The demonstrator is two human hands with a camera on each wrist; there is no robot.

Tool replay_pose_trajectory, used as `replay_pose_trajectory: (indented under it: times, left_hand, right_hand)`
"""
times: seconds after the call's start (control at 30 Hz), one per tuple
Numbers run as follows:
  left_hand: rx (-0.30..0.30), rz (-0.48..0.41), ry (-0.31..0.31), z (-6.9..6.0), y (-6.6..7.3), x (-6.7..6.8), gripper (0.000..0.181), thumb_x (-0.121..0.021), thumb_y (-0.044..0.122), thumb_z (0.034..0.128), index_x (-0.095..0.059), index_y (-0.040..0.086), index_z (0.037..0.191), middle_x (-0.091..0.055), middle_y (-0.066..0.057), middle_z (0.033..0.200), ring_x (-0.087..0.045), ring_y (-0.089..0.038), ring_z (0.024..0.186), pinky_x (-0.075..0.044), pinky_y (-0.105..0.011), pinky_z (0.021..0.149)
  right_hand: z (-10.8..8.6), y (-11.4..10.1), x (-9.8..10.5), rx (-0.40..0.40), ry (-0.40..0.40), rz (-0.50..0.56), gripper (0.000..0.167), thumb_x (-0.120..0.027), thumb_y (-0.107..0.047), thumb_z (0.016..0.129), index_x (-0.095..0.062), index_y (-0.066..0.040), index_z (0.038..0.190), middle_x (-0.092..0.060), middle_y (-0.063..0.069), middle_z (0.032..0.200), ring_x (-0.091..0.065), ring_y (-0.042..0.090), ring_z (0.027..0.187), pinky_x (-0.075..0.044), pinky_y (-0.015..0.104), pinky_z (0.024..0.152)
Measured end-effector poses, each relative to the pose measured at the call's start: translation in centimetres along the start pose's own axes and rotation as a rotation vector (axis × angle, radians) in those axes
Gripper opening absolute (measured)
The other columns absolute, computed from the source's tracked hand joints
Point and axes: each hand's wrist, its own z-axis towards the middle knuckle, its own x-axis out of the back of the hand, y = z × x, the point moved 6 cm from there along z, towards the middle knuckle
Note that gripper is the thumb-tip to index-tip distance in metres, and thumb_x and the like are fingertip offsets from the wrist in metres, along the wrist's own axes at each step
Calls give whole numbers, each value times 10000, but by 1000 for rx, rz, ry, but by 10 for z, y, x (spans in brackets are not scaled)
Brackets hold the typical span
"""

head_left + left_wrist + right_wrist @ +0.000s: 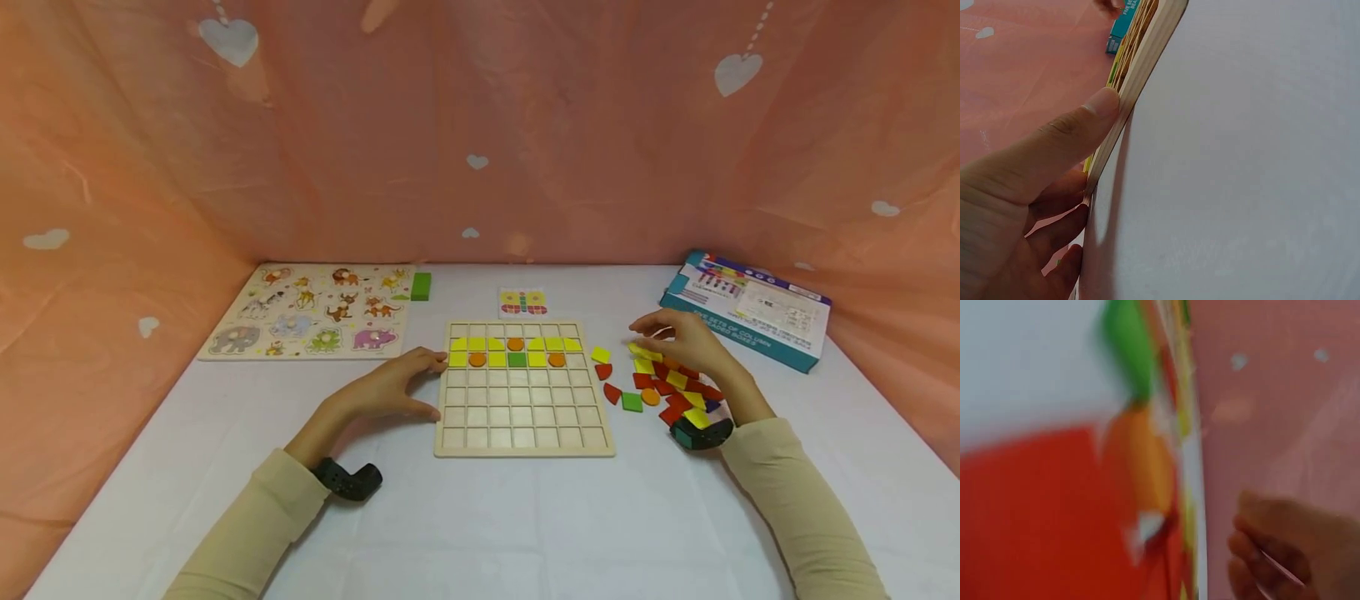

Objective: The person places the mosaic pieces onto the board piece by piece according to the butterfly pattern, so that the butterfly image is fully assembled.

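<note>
My left hand (392,387) rests at the left edge of a square wooden grid board (525,416). In the left wrist view, the thumb (1105,102) and the fingers touch the board's side. Yellow pieces (497,360), orange discs (515,344) and a green square (517,360) fill cells in its upper part. Loosely bent, my right hand (690,340) hovers above the far side of a pile of red, yellow and other coloured pieces (677,380), right of the board. No piece shows between its fingers; the right wrist view is blurred.
A small card with a butterfly pattern (523,302) lies behind the board. An animal puzzle board (315,287) and a green block (422,287) are at the back left. A teal-edged box (750,308) lies at the back right. Pink curtain (480,108) surrounds the white table.
</note>
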Motion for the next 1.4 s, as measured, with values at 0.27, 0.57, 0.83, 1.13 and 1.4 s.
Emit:
replay_pose_trajectory:
  times: [0.27,0.57,0.83,1.13,1.4]
  left_hand:
    - [9,-2,-4,0,-2,0,729,-810,274,710,-502,1,1312,-401,-110,1427,-340,-258,1325,-246,-435,1116]
    - [-7,-18,5,-1,1,-1,696,-810,267,711,-521,-2,1283,-395,-131,1433,-337,-287,1328,-249,-448,1112]
    - [-6,-9,7,-1,1,-1,693,-810,269,710,-523,-4,1279,-395,-136,1431,-339,-292,1326,-248,-453,1111]
    - [-6,-8,2,-2,2,0,704,-811,271,708,-518,-4,1286,-391,-129,1435,-335,-283,1329,-247,-445,1114]
    - [-11,-4,7,-2,1,2,708,-808,276,712,-512,-10,1289,-392,-132,1433,-343,-285,1322,-253,-450,1109]
  right_hand:
    - [3,1,-14,37,-95,87,319,-645,-167,884,-618,-50,1179,-599,133,1162,-532,280,1056,-472,215,842]
    - [10,-16,-44,180,-267,183,320,-587,-14,889,-613,-71,1203,-557,133,1274,-433,331,1233,-336,552,1033]
    - [11,-15,-43,144,-202,135,287,-656,-90,862,-648,-64,1148,-604,112,1155,-498,293,1117,-391,518,999]
    - [11,-33,-26,145,-37,105,309,-666,-130,864,-633,-39,1157,-620,109,1110,-567,242,986,-486,238,860]
    - [13,-74,-37,204,-41,194,312,-660,-101,864,-624,-26,1165,-616,124,1136,-575,257,1008,-493,398,909]
